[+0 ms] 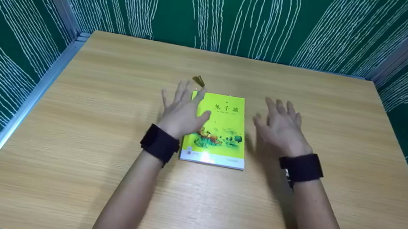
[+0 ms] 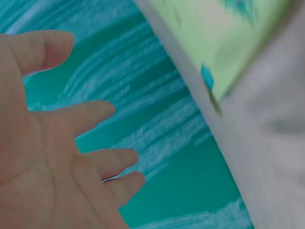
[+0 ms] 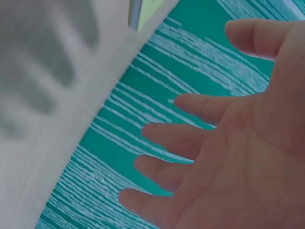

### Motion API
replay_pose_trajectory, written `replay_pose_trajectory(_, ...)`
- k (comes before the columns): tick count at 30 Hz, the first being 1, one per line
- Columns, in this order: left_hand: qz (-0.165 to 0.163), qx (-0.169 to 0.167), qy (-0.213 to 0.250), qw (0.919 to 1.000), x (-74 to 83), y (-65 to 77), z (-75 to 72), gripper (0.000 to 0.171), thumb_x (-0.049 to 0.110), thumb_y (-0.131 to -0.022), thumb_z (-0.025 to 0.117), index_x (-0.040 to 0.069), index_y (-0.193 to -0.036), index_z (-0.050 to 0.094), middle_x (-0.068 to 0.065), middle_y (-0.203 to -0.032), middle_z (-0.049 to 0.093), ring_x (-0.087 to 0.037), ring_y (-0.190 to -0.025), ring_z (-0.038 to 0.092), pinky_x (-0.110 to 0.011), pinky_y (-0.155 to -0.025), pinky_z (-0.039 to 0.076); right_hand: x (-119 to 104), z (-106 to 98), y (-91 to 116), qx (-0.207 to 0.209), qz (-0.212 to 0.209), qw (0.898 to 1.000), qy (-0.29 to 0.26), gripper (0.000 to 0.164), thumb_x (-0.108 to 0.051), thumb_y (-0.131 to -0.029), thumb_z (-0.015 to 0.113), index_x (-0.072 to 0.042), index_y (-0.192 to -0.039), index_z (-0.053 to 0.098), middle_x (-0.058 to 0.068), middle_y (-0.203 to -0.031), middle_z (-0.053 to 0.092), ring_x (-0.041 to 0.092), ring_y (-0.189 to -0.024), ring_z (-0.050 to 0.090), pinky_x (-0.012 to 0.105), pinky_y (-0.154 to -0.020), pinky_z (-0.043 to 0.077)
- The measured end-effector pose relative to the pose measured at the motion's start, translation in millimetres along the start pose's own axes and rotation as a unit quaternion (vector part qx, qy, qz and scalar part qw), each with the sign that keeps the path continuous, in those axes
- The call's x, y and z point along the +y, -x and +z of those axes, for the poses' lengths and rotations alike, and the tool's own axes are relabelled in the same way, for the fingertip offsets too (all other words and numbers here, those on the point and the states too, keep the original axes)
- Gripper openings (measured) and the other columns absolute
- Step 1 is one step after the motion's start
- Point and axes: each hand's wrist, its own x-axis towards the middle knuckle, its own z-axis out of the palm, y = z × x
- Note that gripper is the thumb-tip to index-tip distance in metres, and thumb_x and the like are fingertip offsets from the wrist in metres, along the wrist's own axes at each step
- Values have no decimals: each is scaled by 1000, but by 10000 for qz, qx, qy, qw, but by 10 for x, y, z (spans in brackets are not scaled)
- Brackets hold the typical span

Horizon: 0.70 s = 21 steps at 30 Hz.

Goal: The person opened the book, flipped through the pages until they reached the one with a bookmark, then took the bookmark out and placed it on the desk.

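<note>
A closed yellow-green book [image 1: 223, 123] with a white band along its bottom and a picture on its cover lies flat on the wooden table. From its top left corner sticks out a gold-brown tassel [image 1: 199, 80]. My left hand [image 1: 181, 115] hovers over the book's left edge with spread fingers, and its thumb hides a bit of the cover. In the left wrist view the palm holds nothing. To the right of the book, apart from it, my right hand [image 1: 281, 128] is held above the table, its fingers extended. The right wrist view shows that palm bare too.
The wooden table [image 1: 62, 142] spreads around the book on every side. Green walls with white streaks [image 1: 259, 17] enclose its back and sides, with a metal rail [image 1: 12, 126] along the left edge. Each wrist wears a dark band [image 1: 160, 143].
</note>
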Motion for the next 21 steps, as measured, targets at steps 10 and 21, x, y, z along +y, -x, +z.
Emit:
replay_pose_trajectory(10, 625, -1084, -366, 9915, 348, 78, 399, 73, 55, -101, 55, 27, -164, 30, -14, -172, 12, -35, -159, 3, -68, -120, -9, -156, 295, -75, -653, -139, 9958, 624, 67, -42, -106, 45, 1, -157, 38, 27, -163, 33, 52, -152, 17, 72, -119, 9)
replay_pose_trajectory(21, 1027, -1755, -796, 9759, 522, 121, 634, 94, 66, -89, 68, 27, -164, 29, -16, -172, 16, -40, -158, 12, -72, -120, 14, -231, 394, -89, -840, -521, 9924, 734, 55, -39, -107, 46, 5, -135, 62, 28, -153, 47, 52, -150, 26, 72, -119, 14)
